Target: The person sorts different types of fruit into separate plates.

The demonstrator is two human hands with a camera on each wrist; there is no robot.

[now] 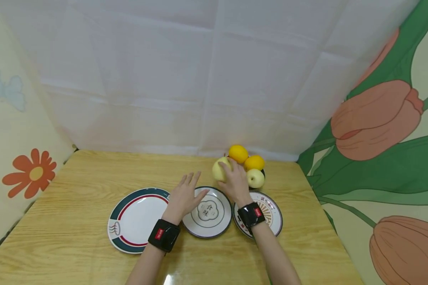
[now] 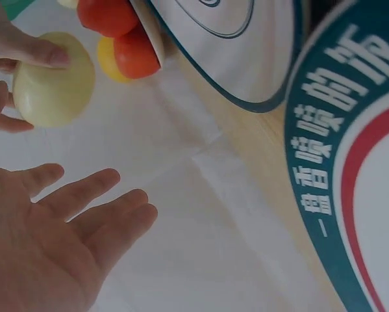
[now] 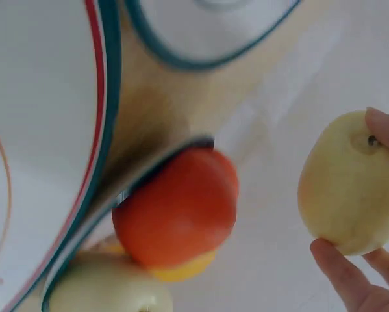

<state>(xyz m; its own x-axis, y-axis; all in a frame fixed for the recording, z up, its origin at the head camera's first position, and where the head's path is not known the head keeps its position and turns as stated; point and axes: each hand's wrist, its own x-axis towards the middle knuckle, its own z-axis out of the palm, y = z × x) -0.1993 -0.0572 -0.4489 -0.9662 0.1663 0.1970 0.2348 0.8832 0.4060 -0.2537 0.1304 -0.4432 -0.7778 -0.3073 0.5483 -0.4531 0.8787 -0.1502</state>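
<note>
My right hand (image 1: pixel 236 183) grips a pale yellow pear (image 1: pixel 219 169) between thumb and fingers, lifted beside the bowl of fruit. Up close in the right wrist view, the pear (image 3: pixel 350 185) shows a small dark spot near its top, with fingertips on its lower side. My left hand (image 1: pixel 182 196) is held with straight, spread fingers and nothing in it, between the green-rimmed oval plate (image 1: pixel 140 249) and the middle plate (image 1: pixel 207 232). In the left wrist view, its palm and fingers (image 2: pixel 113 224) stand apart from the pear.
The bowl (image 3: pixel 84 237) behind the right plate (image 1: pixel 276 213) holds yellow fruits (image 1: pixel 255 162), another pale pear (image 1: pixel 255 178) and red tomatoes (image 3: pixel 181 211). Three plates stand in a row on the wooden table (image 1: pixel 92 174). A white cloth (image 1: pixel 157 79) hangs along the back edge.
</note>
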